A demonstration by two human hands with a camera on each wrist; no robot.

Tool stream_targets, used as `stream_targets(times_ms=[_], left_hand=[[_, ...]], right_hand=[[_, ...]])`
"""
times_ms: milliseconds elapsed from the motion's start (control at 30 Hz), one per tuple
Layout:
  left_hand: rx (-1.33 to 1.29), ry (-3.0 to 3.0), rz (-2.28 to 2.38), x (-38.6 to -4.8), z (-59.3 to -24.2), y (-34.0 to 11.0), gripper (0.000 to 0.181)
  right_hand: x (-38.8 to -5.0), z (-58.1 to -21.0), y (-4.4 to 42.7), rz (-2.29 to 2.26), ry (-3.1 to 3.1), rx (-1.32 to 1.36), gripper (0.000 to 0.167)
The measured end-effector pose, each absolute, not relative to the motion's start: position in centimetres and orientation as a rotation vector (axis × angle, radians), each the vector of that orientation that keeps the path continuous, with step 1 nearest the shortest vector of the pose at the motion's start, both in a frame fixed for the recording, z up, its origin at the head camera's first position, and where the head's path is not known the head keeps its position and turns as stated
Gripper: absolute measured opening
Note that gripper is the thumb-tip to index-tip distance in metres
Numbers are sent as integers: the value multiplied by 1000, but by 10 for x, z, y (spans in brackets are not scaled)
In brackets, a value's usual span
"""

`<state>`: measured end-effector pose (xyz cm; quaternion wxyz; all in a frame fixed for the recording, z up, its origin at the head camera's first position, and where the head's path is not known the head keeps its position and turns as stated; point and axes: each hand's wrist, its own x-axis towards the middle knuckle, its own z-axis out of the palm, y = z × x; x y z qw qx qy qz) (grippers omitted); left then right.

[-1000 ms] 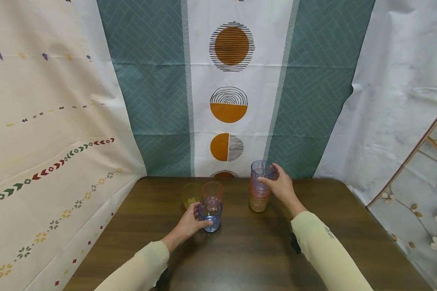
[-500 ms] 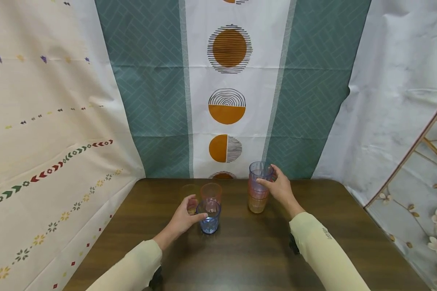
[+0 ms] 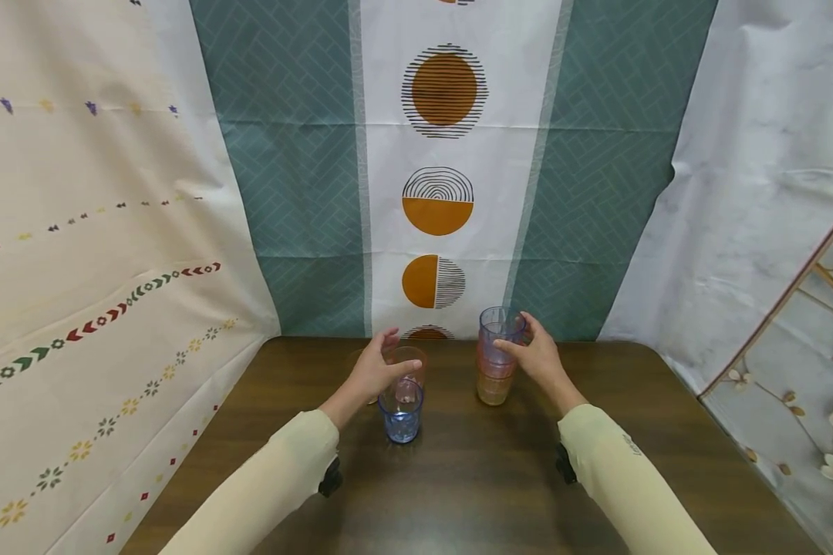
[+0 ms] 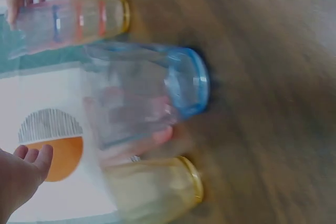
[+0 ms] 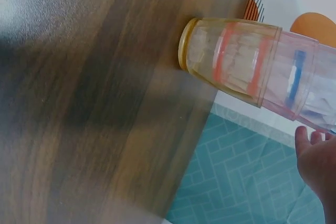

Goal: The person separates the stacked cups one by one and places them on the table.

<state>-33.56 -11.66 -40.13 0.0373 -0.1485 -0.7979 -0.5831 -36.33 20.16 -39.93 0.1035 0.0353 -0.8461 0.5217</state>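
Observation:
My right hand [image 3: 540, 358] holds the upper part of a stack of nested clear plastic cups [image 3: 494, 378]. Yellow is lowest in this stack [image 5: 231, 59], then pink, then blue on top. My left hand [image 3: 375, 371] is raised with its fingers spread and grips nothing. Just in front of it a blue cup [image 3: 401, 420] stands upright on the table. A pink cup [image 3: 415, 370] stands behind the blue one, partly covered by the hand. The yellow cup [image 4: 155, 190] shows in the left wrist view; in the head view my left hand hides most of it.
The dark wooden table [image 3: 458, 493] ends at a hanging cloth [image 3: 305, 231] with green and white panels. Patterned cloth [image 3: 146, 370] borders the left side, and a flowered white cloth [image 3: 791, 401] the right.
My left hand has let go of the blue cup, drawn back to the left, then risen and moved forward above the cups. The right hand keeps its place at the stack.

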Motion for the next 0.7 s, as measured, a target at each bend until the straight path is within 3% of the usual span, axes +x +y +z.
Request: stream_targets(times_ms=[367, 700], left_hand=[[-464, -2488, -1792, -343, -378, -81, 86], [-428, -2464, -1850, -354, -370, -54, 84]], right_hand=[[-362, -407, 204, 1534, -2528, 73, 98], [-365, -417, 201, 1502, -2533, 133, 81]])
